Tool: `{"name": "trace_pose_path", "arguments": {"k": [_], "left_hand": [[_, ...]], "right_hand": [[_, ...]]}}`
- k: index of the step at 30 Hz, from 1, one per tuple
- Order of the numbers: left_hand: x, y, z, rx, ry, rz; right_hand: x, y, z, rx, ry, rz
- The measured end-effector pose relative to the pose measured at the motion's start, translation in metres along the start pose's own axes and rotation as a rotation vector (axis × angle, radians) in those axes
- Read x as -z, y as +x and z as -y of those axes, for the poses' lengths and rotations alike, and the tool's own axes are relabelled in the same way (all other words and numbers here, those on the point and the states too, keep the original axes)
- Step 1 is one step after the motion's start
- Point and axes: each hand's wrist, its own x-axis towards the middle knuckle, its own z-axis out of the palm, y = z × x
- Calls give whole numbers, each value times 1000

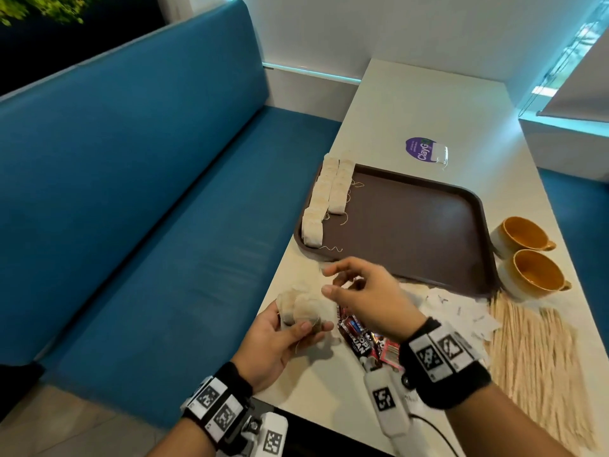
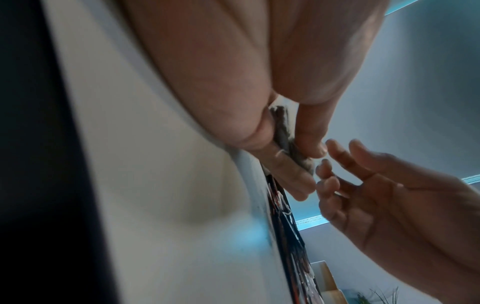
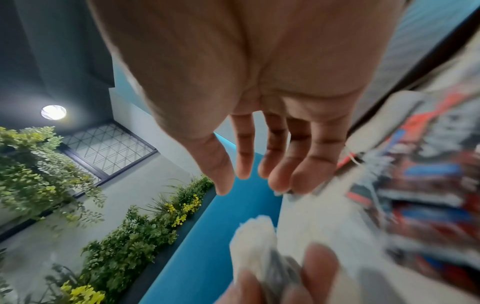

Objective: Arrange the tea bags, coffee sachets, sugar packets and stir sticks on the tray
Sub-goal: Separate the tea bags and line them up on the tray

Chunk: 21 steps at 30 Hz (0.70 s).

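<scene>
Papery tea bags (image 1: 308, 311) sit pinched between the thumb and fingers of the left hand (image 1: 275, 341), at the near table (image 1: 412, 103) edge. The right hand (image 1: 364, 296) floats beside them, fingers loose, holding nothing

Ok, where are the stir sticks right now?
In the head view the stir sticks lie spread on the table's near right side, just below the two cups and right of the sugar packets.
</scene>
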Motion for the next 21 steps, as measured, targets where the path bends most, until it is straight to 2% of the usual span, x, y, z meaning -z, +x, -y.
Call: {"name": "trace_pose_path", "arguments": {"k": [3, 7, 11, 17, 21], "left_hand": [[0, 0, 0, 6, 32, 12], [-1, -4, 1, -4, 110, -21], [-4, -7, 1, -7, 149, -33], [-7, -8, 1, 10, 193, -75], [-5, -6, 3, -14, 176, -78]], "right_hand": [[-15, -15, -22, -62, 63, -32], [-15, -30, -23, -88, 169, -3], [-10, -39, -22, -48, 165, 2], [-19, -43, -36, 17, 181, -133], [-23, -43, -40, 56, 120, -135]]}}
